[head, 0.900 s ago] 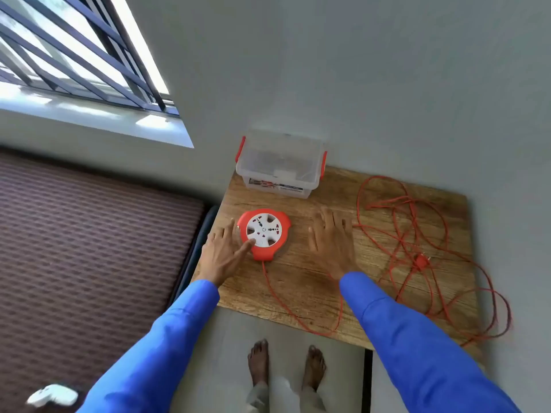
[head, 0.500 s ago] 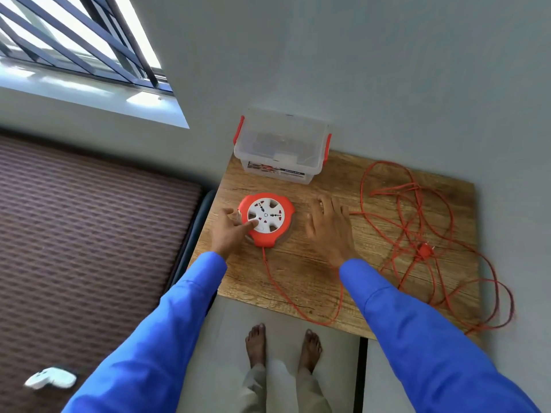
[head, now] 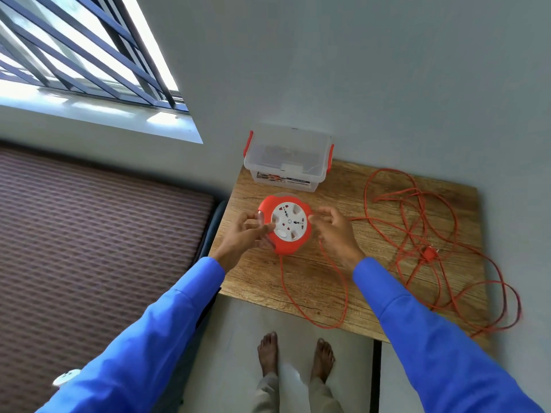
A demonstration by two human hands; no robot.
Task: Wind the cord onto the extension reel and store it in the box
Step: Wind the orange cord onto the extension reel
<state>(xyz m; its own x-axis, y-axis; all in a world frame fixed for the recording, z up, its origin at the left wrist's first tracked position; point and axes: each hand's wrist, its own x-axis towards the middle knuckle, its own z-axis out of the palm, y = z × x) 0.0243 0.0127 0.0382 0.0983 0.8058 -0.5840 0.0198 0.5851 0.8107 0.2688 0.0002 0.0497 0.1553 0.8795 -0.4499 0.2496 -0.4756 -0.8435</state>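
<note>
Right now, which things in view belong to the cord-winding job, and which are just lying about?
Part of the job:
reel, gripped by the left hand
right hand, at the reel's other side
cord, loose on the table
box, at the table's back edge

Just lying about:
mat
white object on the floor

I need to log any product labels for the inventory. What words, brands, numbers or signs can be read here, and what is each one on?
"MULTI-BOX" (likely, small): white letters on the dark strip of the label on the front of the clear box.
Rest of that box label: coloured print, too blurred to read.
Extension reel: small markings by the sockets on its white face, too small to read.
Cord, wooden table: no text visible.
</note>
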